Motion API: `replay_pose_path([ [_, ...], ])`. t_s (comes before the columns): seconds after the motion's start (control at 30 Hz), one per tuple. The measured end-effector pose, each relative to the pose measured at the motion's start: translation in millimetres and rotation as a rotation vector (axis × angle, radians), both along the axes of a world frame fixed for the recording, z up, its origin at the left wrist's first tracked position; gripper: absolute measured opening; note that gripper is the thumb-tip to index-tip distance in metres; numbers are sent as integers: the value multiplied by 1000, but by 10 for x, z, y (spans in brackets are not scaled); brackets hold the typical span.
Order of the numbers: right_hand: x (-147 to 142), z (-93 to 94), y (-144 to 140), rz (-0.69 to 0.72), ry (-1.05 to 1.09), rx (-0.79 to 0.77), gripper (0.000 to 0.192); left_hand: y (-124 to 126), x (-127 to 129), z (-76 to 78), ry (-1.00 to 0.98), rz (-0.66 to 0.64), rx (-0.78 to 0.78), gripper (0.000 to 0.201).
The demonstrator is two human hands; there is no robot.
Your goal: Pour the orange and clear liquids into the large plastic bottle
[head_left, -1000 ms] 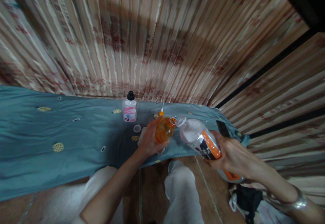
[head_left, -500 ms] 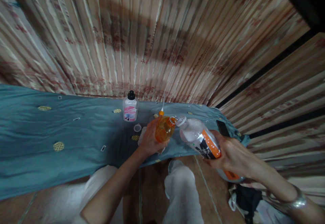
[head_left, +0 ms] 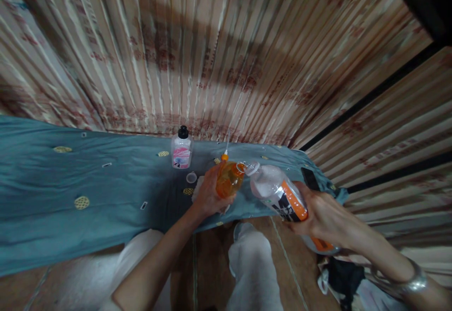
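My left hand point(head_left: 211, 192) is wrapped round a small orange see-through bottle point(head_left: 229, 180), tilted with its open neck to the right. In my right hand point(head_left: 318, 207) is a large clear plastic bottle point(head_left: 278, 189) with an orange and black label, tipped so its mouth meets or nearly meets the orange bottle's neck. Foamy or bubbly clear contents show near its shoulder. Just behind the orange bottle lies a pump top point(head_left: 225, 156) with an orange collar and a thin clear tube. A small round whitish cap point(head_left: 191, 177) rests left of my left hand.
A clear bottle with black cap and pink label point(head_left: 181, 152) stands on the blue-green cloth point(head_left: 116, 184). Whitish crumpled material point(head_left: 197, 191) lies beneath my left hand. A dark phone-like object point(head_left: 310, 178) is behind my right hand. Pleated curtains point(head_left: 212, 57) hang behind; dark items point(head_left: 344, 275) lie lower right.
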State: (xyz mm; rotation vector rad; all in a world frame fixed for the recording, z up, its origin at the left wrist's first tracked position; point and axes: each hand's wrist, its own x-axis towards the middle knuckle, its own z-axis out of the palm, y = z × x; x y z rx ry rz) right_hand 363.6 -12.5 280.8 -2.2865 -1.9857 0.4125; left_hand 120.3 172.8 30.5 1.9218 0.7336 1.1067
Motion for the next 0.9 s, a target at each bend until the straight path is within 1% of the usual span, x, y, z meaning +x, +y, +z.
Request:
replay_pose_path([
  [0.17,-1,-8,0,20,-11,12,31,-4,16,-5,-15,5,12,118],
  [0.37,17,-17,12,10,-32,4,34,-5,17,4,1,15,15,114],
  [0.73,10,-20,4,39,5,1,27,-8,-4,57,1,-3,-7,113],
  [0.9,16,-16,6,39,-1,9,30,-3,5,36,0,-6,-15,113],
])
